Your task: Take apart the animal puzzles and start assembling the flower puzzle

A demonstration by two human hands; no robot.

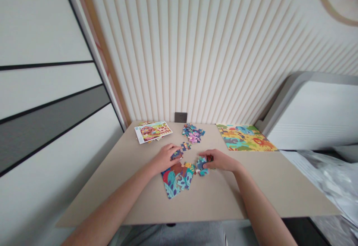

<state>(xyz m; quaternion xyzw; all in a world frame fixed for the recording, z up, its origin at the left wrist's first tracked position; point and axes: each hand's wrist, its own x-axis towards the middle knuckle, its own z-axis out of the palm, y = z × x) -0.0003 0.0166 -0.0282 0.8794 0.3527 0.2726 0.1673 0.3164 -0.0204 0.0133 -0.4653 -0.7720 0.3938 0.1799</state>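
A partly joined puzzle (pixel 173 180) in teal, red and brown lies on the table in front of me. My left hand (pixel 167 157) rests at its upper left edge, fingers apart over dark blue pieces (pixel 176 154). To the right of the joined part, my right hand (pixel 215 159) curls its fingers around a small cluster of teal and blue pieces (pixel 200 166); a dark red piece shows under the fingers. A small blue and yellow piece group (pixel 186 146) lies just beyond my left hand.
A pile of loose pieces (pixel 193 133) sits near the wall, below a dark socket (pixel 181 117). Picture cards (pixel 153 131) are stacked at the back left. A finished animal puzzle (pixel 247 138) lies at the back right. Clear plastic wrapping (pixel 332 179) is beyond the table's right edge.
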